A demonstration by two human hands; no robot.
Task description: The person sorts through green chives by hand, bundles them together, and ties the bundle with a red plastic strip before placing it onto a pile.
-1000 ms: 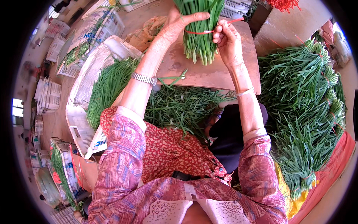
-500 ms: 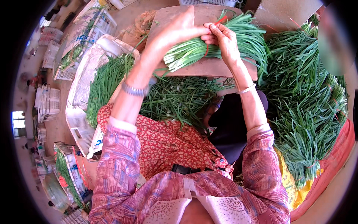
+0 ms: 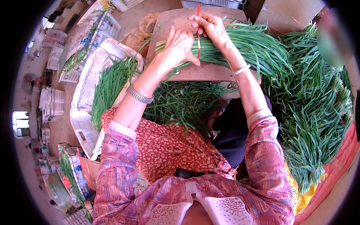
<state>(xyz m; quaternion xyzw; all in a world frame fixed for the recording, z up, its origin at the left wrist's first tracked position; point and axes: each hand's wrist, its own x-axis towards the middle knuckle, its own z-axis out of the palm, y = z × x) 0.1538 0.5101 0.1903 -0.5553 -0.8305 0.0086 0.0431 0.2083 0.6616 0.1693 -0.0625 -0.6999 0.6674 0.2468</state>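
Observation:
A bundle of garlic chives [image 3: 255, 47] lies across a brown board [image 3: 170, 20], pale stem ends to the left and green leaves fanning right. My left hand [image 3: 175, 47] straddles the stems near their cut ends, fingers toward the far side and thumb at the near side. Just right of it, a red tie [image 3: 198, 37] crosses the bundle, one end sticking up past the far side. My right hand [image 3: 212, 28] is closed in a pinch at the upper part of this tie, above the bundle. Its fingertips partly hide the strip.
Tied bundles of chives [image 3: 303, 112] are piled to the right on red sheeting [image 3: 337, 161]. A white crate [image 3: 84, 131] with more chives stands left. Loose leaves [image 3: 180, 101] lie below the board. Several crates [image 3: 52, 101] line the far left.
My left hand has come down onto the stems from above. My right hand has shifted left and up, with the red tie now stretched upright. The bundle has turned and moved slightly right.

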